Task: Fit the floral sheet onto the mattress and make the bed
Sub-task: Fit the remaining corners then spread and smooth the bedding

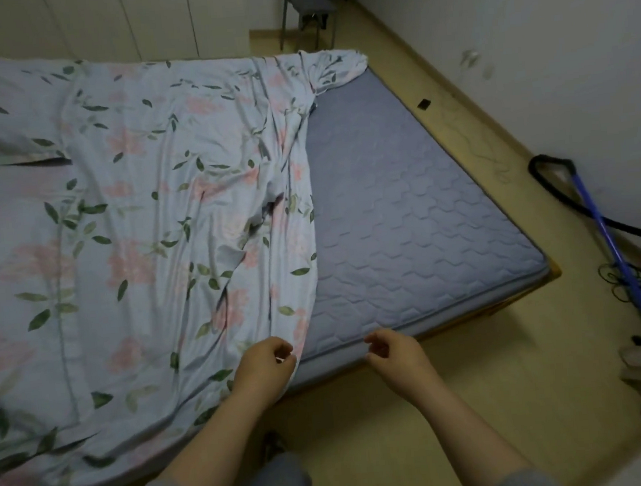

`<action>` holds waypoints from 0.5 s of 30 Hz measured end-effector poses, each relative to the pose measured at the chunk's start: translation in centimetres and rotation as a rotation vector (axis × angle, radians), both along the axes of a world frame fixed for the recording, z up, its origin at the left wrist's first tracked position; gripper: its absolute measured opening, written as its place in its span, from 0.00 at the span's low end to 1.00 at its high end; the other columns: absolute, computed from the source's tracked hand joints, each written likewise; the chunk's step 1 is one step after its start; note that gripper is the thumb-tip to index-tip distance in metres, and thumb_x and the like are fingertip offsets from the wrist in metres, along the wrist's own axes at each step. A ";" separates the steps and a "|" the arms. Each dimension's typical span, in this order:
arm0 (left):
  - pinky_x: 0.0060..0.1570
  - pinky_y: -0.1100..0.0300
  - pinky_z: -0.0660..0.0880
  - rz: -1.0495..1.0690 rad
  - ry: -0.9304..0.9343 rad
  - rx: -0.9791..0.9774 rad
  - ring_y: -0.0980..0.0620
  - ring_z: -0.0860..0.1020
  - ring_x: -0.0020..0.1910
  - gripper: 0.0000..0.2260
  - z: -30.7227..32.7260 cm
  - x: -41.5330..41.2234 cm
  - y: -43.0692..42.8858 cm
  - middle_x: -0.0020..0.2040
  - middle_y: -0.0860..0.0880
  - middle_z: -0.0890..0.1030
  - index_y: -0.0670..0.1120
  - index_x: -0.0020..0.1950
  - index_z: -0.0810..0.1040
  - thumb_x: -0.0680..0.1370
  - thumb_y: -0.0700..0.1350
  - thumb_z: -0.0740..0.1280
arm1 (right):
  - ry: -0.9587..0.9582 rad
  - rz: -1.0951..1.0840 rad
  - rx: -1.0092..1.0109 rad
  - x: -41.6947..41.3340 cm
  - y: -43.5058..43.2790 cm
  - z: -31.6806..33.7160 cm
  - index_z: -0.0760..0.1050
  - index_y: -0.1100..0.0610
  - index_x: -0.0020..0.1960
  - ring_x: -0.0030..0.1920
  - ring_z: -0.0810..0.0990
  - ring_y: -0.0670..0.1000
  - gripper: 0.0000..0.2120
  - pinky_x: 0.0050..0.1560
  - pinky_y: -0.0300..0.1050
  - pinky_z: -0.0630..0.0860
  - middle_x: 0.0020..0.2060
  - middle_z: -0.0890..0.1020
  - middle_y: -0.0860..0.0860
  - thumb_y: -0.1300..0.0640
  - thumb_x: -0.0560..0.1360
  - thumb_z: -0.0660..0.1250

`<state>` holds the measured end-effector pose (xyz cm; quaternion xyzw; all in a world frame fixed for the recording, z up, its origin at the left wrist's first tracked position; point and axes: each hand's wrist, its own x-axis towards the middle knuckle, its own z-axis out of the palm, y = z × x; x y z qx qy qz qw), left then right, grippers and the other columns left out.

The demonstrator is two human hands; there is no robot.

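We are pinching the near edge of the floral sheet [149, 225], which is covering only the left part of the mattress [405, 213], in our left hand [263, 366], our right hand [395, 356] hovering loosely curled and empty, and we are probably best drawing it evenly toward the bare corner.

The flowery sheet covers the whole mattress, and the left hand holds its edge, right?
No. In the head view the sheet covers only the left of the mattress; the right is bare. The left hand does hold its edge.

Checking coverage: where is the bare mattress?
Head view, right half: the bare mattress lies right of the bunched sheet, beyond the right hand.
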<state>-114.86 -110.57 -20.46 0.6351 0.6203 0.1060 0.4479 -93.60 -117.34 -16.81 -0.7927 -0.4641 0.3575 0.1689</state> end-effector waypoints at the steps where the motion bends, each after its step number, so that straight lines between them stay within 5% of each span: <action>1: 0.51 0.58 0.76 0.011 0.005 -0.010 0.52 0.77 0.49 0.09 -0.4 0.7 0.5 0.52 0.49 0.80 0.46 0.56 0.78 0.77 0.45 0.66 | -0.016 0.031 -0.019 0.8 0.9 -0.1 0.77 0.54 0.58 0.45 0.77 0.45 0.13 0.41 0.32 0.70 0.46 0.79 0.48 0.59 0.74 0.67; 8: 0.49 0.62 0.72 0.095 0.040 -0.010 0.53 0.77 0.49 0.09 0.0 3.2 4.4 0.52 0.50 0.80 0.47 0.56 0.78 0.77 0.46 0.66 | -0.027 0.193 -0.053 4.3 7.9 -0.2 0.74 0.54 0.63 0.49 0.77 0.48 0.16 0.47 0.40 0.75 0.50 0.78 0.50 0.58 0.76 0.65; 15: 0.51 0.59 0.74 0.418 0.090 -0.041 0.53 0.77 0.49 0.09 -1.2 4.5 3.4 0.51 0.51 0.80 0.48 0.55 0.79 0.76 0.46 0.67 | -0.100 0.611 -0.093 6.1 14.2 -2.6 0.73 0.54 0.64 0.50 0.75 0.46 0.17 0.48 0.37 0.71 0.56 0.78 0.50 0.59 0.75 0.64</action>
